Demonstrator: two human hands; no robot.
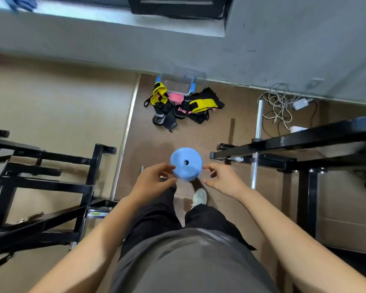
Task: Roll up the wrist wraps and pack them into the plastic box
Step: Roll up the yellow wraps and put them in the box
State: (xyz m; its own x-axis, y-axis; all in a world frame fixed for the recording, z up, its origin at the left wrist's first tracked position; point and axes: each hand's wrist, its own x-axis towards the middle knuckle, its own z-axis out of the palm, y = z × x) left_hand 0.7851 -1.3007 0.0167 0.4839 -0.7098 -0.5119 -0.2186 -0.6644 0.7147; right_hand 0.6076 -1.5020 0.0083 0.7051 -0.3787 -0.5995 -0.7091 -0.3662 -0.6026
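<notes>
Brown floor tiles [156,140] run up to a grey wall [283,49], and we look straight down at them from standing height. The wrist wraps [178,106] lie in a loose heap of yellow, pink and black on the floor by the wall, unrolled. They touch the near side of the clear plastic box [178,85], which has blue clips.

Nearer to us, a round blue disc [184,172] with a centre hole sits between our two hands. Our left hand [152,178] has its fingers and thumb curled at the disc's left rim; we cannot tell whether it grips. Our right hand [224,180] hangs just beside the right rim, its fingers loosely bent and holding nothing.

Black metal frames [51,187] stand on both sides, and tangled cables [279,104] lie to the right.
</notes>
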